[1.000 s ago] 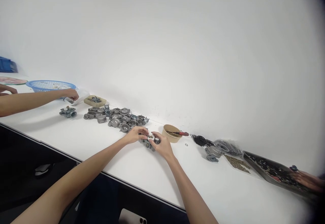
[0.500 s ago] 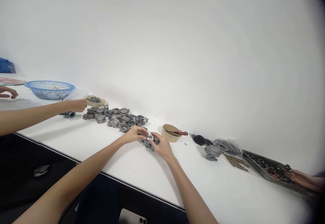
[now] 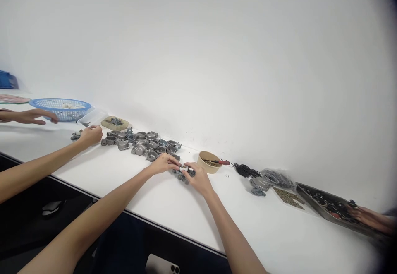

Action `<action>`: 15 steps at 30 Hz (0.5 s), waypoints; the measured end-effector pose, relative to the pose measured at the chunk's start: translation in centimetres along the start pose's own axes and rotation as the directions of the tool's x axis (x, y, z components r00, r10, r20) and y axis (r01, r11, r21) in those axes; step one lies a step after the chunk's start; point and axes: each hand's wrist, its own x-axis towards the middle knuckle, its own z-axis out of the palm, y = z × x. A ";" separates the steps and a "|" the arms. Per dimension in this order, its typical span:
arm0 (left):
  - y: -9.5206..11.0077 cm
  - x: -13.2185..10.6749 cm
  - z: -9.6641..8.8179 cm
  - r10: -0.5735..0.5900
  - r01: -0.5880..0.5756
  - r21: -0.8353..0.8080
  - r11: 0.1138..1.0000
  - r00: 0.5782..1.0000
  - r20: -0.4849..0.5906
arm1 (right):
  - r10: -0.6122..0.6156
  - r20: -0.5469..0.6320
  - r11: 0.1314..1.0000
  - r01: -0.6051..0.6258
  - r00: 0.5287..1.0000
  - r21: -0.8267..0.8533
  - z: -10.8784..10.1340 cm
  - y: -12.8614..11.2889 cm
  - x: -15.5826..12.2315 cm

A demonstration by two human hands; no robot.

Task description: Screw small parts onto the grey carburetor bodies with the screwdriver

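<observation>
In the head view, my left hand and my right hand meet at the middle of the table. The fingertips of both pinch a small white round part from either side. Under it is a grey metal casting, partly covered by my fingers; I cannot tell whether the white part is seated in it. To the left of my left hand lies a cluster of similar grey castings. A cardboard bowl with small brass-coloured pieces and a red-handled screwdriver stands just beyond my right hand.
Black rings, further castings and a dark metal tray with another person's hand are at right. At left, a co-worker's hands work near a yellowish tray and a blue basket. A phone lies below the table edge.
My hands stay nearly in place, with the white part slightly tilted. The co-worker's nearer hand has drawn back from the yellowish tray; their other hand has moved right, in front of the basket.
</observation>
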 end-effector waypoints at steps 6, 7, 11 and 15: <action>-0.5 0.1 0.3 0.004 -0.007 -0.081 0.997 1.000 -0.030 | -0.017 -0.013 1.000 0.017 1.000 -0.006 0.1 0.0 0.1; -0.5 0.1 0.3 0.001 -0.003 -0.080 0.997 1.000 -0.030 | -0.018 -0.015 1.000 0.017 1.000 -0.005 0.1 0.0 0.1; -0.6 0.1 0.3 0.009 -0.010 -0.065 0.998 1.000 -0.006 | -0.013 -0.016 1.000 0.013 1.000 0.003 0.0 0.0 0.1; -0.2 0.2 0.5 0.020 -0.021 -0.058 0.998 1.000 -0.004 | -0.010 -0.001 1.000 0.010 1.000 0.005 -0.1 -0.1 0.0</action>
